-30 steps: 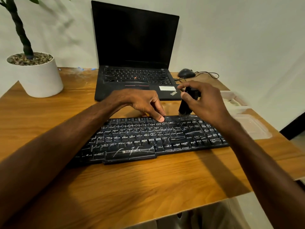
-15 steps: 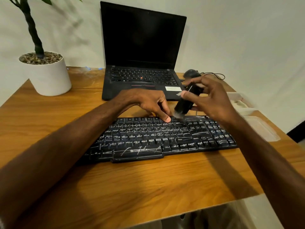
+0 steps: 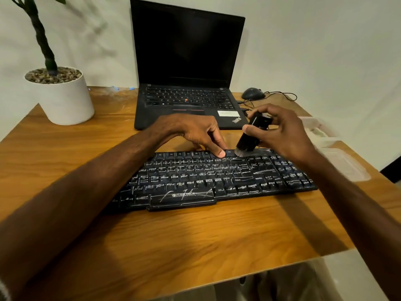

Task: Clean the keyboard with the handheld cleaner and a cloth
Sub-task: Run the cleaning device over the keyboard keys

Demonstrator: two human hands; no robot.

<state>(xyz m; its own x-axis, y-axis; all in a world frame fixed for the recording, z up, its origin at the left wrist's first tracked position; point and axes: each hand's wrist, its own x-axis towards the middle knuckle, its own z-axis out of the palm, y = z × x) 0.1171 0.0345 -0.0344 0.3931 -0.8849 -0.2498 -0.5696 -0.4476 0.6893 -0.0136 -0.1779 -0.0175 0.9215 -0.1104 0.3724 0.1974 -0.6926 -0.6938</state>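
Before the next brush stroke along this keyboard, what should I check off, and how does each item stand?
1. Grip: the right hand holds the slim black handheld cleaner: ok.
2. Contact: its pale bristle tip meets the top row of the black, white-streaked keyboard: ok.
3. Steadying: the left hand presses a fingertip on the top row: ok.
4. Path leftward: that fingertip lies right beside the bristles: not ok.
5. Dust: white streaks cover most keys: not ok.
6. Cloth at hand: only a blurred pale thing in the clear plastic tray on the right: cannot tell.
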